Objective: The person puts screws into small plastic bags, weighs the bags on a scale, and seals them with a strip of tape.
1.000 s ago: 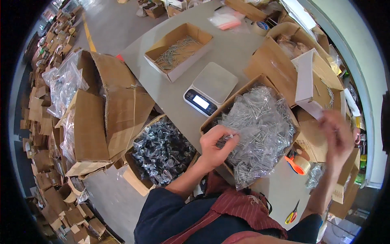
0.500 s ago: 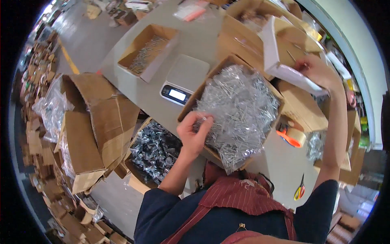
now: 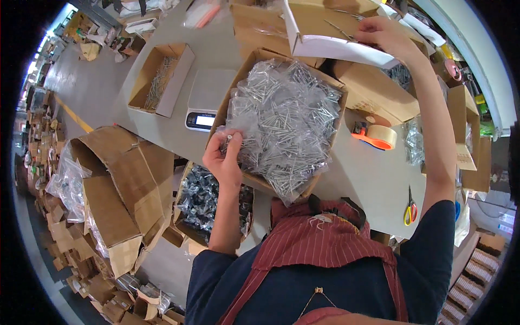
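Take the big cardboard box heaped with clear bags of screws as your landmark. Your right hand has swung up and away from it over the last second and now reaches to the white-sided carton just beyond its far edge, fingers pinched at what looks like a thin metal piece lying inside; whether they have actually closed on it is too small to tell. Your left hand has hardly moved: it stays at the box's near left corner, thumb and fingers curled around a small screw held upright just above the bags. So the work has split, one hand keeping a part from the box, the other fetching from the carton behind it. The digital scale sits just left of the box, nothing on its platform, and the orange tape dispenser lies to the box's right on the grey table, both untouched.
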Demonstrator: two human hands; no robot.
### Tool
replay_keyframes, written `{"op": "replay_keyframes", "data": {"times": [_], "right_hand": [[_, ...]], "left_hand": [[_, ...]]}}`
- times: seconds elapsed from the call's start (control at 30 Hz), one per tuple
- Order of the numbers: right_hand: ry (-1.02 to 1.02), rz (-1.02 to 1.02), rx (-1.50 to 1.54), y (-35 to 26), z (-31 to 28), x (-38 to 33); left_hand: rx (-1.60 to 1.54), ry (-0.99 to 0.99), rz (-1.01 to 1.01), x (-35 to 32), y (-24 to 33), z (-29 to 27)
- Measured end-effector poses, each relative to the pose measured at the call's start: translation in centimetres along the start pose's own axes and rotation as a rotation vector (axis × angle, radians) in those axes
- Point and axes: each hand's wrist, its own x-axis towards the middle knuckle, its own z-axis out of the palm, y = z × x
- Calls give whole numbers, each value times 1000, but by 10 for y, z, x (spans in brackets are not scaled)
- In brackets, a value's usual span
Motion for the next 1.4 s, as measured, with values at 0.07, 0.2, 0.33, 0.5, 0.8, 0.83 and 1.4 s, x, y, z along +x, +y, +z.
{"op": "replay_keyframes", "data": {"times": [0.07, 0.2, 0.33, 0.5, 0.8, 0.83, 1.4], "right_hand": [[-11, -24, -30, 3, 2, 3], [20, -105, -157, -16, 6, 8], [-51, -47, -113, -31, -7, 10], [39, -75, -362, -10, -5, 17], [-167, 66, -325, -69, -34, -30], [-165, 60, -322, -70, -36, -31], [-154, -114, -232, -30, -33, -17]], "left_hand": [[-17, 3, 43, 1, -2, 1], [-57, 68, 61, -5, -2, 0], [-262, 93, -66, -24, 17, -4], [-326, 90, -207, -52, 52, -1], [-355, 99, -286, -69, 61, -2], [-370, 105, -275, -70, 60, -1], [-255, -117, -351, -95, 89, 15]]}}
